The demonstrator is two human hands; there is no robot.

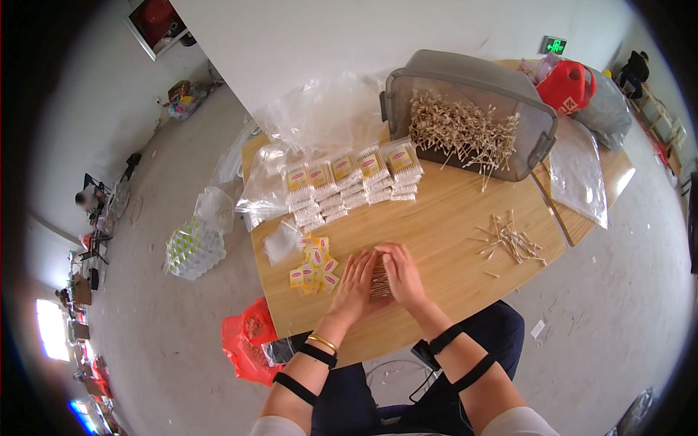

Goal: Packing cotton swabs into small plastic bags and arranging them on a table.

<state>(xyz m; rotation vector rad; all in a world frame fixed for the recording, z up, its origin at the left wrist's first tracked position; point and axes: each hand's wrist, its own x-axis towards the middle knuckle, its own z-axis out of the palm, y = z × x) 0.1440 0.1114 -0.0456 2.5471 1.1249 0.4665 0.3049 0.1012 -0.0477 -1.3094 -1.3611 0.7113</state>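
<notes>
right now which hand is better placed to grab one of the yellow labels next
Left, probably. The left hand lies right beside the yellow labels on its outer side. The right hand sits on the far side of the cotton swab bundle, so it would have to cross over.

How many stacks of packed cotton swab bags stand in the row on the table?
5 stacks, side by side across the far half of the table, between the clear plastic bags and the grey bin. More packs may lie hidden underneath.
</notes>
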